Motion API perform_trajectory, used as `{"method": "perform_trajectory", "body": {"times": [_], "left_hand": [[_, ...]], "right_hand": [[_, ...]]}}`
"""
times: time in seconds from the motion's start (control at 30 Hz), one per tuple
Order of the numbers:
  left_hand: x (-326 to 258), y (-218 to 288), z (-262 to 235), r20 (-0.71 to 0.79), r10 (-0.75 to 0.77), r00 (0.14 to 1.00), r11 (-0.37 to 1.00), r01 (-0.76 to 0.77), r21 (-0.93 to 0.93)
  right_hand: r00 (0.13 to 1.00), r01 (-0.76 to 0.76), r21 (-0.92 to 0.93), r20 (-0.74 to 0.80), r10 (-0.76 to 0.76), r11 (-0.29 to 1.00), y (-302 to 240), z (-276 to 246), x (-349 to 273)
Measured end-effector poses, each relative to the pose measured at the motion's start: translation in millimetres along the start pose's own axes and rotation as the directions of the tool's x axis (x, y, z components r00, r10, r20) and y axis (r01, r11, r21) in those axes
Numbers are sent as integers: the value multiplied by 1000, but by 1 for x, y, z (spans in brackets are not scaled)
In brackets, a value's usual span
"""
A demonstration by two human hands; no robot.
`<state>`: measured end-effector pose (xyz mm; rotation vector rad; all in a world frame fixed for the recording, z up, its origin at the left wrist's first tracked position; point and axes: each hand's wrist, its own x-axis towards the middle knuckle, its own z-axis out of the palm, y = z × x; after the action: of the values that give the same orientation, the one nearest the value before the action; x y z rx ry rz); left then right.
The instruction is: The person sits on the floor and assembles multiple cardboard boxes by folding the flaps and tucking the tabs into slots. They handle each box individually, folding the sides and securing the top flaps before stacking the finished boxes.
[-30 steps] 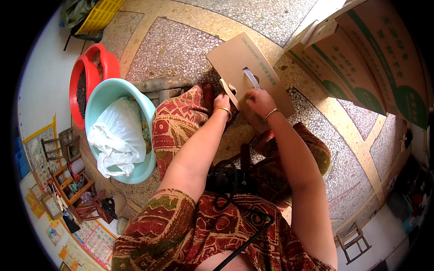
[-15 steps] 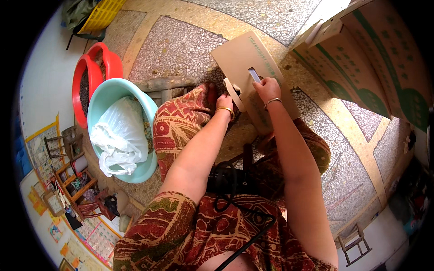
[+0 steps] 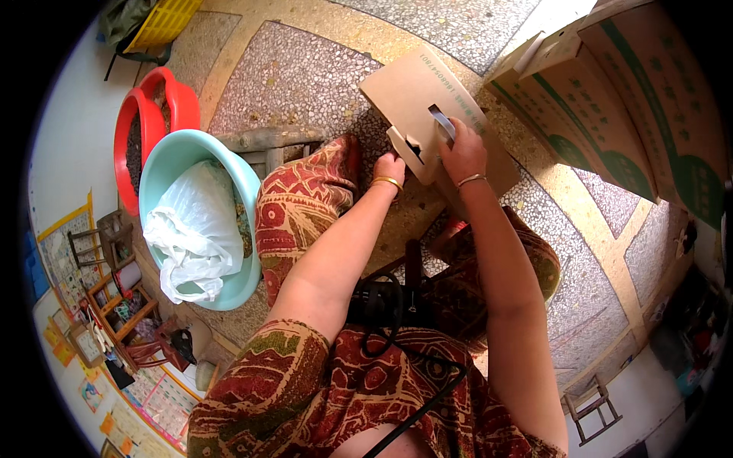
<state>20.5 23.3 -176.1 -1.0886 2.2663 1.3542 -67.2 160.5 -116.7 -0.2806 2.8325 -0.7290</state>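
A brown cardboard box (image 3: 408, 84) with green print is tilted between my knees. Out of a slot in its upper panel bends a pale grey plastic carry handle (image 3: 440, 120). My right hand (image 3: 463, 155) is closed on the lower end of that handle, thumb toward the box. At the box's left edge, a folded cardboard flap (image 3: 405, 155) stands out beside a dark opening. My left hand (image 3: 389, 169) grips the box edge just below this flap, its fingertips partly hidden behind the cardboard.
On the left, a light green basin (image 3: 252, 183) holds a white plastic bag (image 3: 202, 229). Red tubs (image 3: 183, 107) stand behind it. A wooden stool (image 3: 267, 140) lies near my left knee. Large cardboard boxes (image 3: 588, 107) stand at the right. A black cable (image 3: 427, 404) hangs over my lap.
The box has shifted slightly to the right. The plastic handle now bows further out of its slot. My right hand has turned more upright, and my left hand has moved slightly right and down.
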Motion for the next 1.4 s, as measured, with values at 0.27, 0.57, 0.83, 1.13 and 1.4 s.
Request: {"method": "perform_trajectory", "body": {"times": [0.27, 0.57, 0.83, 1.13, 1.4], "left_hand": [[2, 9, 2, -33, 77, 996, 997, -78, -1], [10, 8, 14, -47, 115, 992, 988, -119, -99], [9, 6, 16, -68, 141, 988, 987, -146, -65], [-5, 20, 7, -88, 145, 986, 988, -150, -47], [-6, 22, 5, -83, 138, 987, 990, -141, -24]], "right_hand": [[938, 319, -67, -118, -325, 945, -18, -6, -17], [943, 310, -14, -121, -309, 951, -9, 1, -11], [952, 280, -20, -120, -280, 960, -7, 8, -10], [951, 273, -74, -131, -281, 959, -6, 16, -8], [958, 197, -123, -185, -218, 973, -12, 25, -7]]}}
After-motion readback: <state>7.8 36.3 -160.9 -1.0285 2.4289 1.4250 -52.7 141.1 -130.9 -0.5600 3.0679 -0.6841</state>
